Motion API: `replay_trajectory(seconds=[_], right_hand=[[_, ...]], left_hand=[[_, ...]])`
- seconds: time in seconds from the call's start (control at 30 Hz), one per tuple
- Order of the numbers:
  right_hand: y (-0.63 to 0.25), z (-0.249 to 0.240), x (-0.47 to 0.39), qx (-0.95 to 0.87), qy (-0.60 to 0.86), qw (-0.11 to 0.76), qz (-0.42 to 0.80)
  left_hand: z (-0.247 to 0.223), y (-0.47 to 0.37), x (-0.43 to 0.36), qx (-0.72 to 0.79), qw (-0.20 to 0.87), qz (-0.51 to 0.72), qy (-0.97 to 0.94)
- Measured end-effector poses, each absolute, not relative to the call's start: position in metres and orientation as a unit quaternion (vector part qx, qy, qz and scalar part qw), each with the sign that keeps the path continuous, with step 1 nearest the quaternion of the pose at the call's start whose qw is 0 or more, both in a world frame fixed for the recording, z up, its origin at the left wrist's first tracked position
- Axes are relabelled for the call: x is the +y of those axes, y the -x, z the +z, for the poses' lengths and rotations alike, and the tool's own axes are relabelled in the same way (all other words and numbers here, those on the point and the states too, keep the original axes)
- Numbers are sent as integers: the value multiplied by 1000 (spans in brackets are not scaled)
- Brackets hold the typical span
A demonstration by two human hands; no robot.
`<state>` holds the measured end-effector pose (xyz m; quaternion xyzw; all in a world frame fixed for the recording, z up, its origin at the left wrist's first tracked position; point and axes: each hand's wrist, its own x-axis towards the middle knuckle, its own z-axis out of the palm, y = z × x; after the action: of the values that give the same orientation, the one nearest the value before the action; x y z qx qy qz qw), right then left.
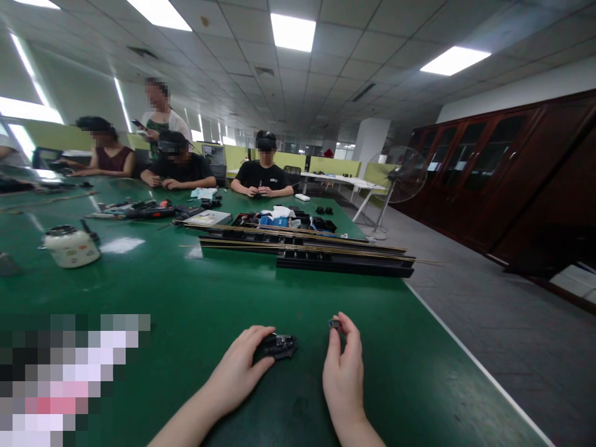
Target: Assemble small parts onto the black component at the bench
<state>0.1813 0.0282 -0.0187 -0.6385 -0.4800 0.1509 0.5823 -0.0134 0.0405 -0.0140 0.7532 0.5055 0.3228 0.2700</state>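
Note:
Low over the green table, my left hand (239, 366) grips the left end of a black plastic assembly (283, 346) between thumb and fingers. That assembly has an uneven, open-looking top with small shiny bits; its left end is hidden by my fingers. To the right of it, my right hand (343, 366) pinches a small dark block (334, 323) between thumb and index finger, raised a little and apart from the assembly. The block is too small to name its kind.
Long black rails (344, 266) with thin brass-coloured rods lie across the table ahead. Behind them are a bin of parts (279, 217) and a white box (207, 218). A cream jar (71, 247) stands at left. The table's right edge (475, 366) runs beside me. Other people sit opposite.

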Motion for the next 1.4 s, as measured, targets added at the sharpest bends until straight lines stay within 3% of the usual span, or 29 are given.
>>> replay_trajectory(seconds=[0.3, 0.6, 1.0, 1.4], right_hand=[[-177, -15, 25, -547, 622, 548, 117], [-168, -13, 18, -659, 602, 428, 145], [-166, -5, 12, -739, 560, 346, 141], [-167, -6, 12, -720, 556, 375, 179]], left_hand=[[-15, 14, 41, 494, 264, 324, -762], [-13, 11, 37, 496, 256, 314, -768], [-13, 11, 37, 490, 245, 305, -779], [-15, 10, 37, 487, 228, 293, -791]])
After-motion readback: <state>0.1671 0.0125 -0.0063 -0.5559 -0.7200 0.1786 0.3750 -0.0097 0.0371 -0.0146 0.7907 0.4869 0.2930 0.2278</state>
